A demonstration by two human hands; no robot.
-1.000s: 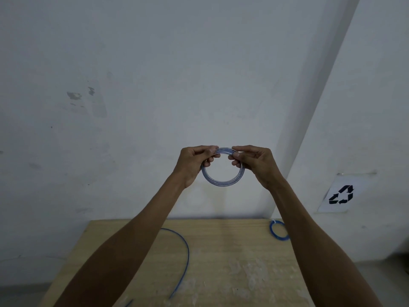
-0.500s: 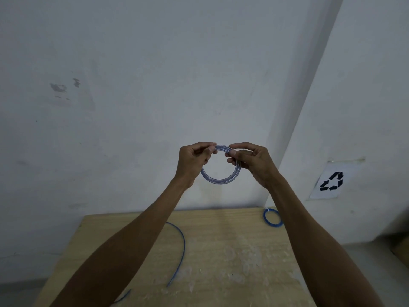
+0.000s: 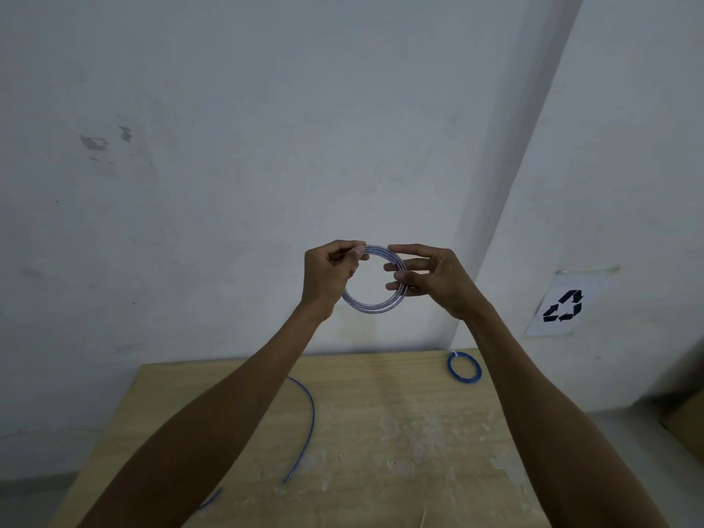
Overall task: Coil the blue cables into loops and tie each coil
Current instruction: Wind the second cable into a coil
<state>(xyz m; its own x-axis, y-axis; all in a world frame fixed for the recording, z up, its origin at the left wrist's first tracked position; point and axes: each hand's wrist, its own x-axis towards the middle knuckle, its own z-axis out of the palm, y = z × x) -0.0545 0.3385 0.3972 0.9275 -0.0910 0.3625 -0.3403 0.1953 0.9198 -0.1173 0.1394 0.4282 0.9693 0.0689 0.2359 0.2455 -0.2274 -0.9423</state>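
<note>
The coil of blue cable [image 3: 375, 309] is held up in the air, above the far edge of the table [image 3: 381, 432]. The left hand [image 3: 327, 278] pinches its top. The right hand [image 3: 432, 278] touches its side with fingers spread out, and I cannot tell if it pinches. A small blue coil [image 3: 464, 368] lies at the table's far right corner. A loose blue cable [image 3: 309, 421] lies on the table's left part.
</note>
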